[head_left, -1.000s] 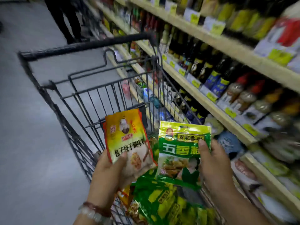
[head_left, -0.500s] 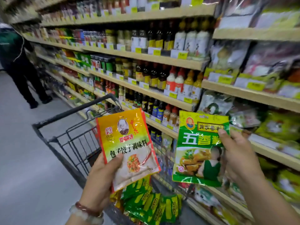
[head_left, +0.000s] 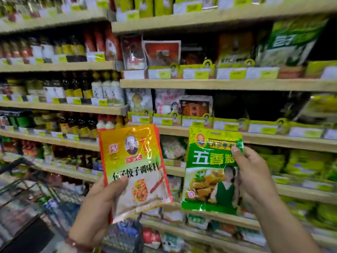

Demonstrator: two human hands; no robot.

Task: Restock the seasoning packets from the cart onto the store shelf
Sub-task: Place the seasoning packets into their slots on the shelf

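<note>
Orange packet (head_left: pixel 135 167): 包子饺子调味料; green packet (head_left: pixel 211 170): 五香粉.

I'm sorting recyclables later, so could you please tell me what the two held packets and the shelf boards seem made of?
Orange packet: glossy plastic film, judging by glare and creases. Green packet: likewise, shiny and crinkled. Shelf boards: matte, pale wood-look, possibly laminate.

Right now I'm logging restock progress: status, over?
Left hand grips orange packet. Right hand grips green packet. Both raised before the shelf, neither placed. Nothing in the way.
</note>
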